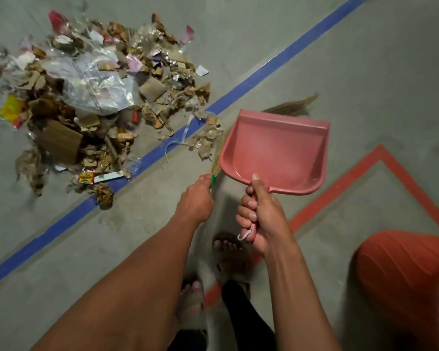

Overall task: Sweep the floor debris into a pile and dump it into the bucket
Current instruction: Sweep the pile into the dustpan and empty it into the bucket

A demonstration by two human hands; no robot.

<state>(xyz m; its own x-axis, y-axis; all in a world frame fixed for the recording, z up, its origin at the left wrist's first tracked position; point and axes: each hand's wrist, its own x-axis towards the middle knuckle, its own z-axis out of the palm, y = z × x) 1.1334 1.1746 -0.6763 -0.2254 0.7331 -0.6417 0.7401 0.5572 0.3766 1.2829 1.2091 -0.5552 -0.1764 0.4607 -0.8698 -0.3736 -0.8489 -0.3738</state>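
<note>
A pink dustpan [274, 150] is held by its handle in the right hand [260, 219], the fingers wrapped round the handle and the thumb laid along its top; the pan's mouth is turned away from the wrist. A broom [217, 165] is gripped in the left hand [197, 198], the fingers closed round its green-banded neck. The bristles run from this grip behind the pan, and their tips [293, 106] are seen beyond the pan's far edge. The debris pile [91, 97], made up of cardboard scraps, plastic film and wrappers, lies beyond and to the left of the left hand, across a blue line [251, 81]. An orange bucket [406, 279] is seen to the right of the right forearm, near the frame edge. Red lines [345, 183] are marked on the grey floor [380, 72] beneath the right hand.
</note>
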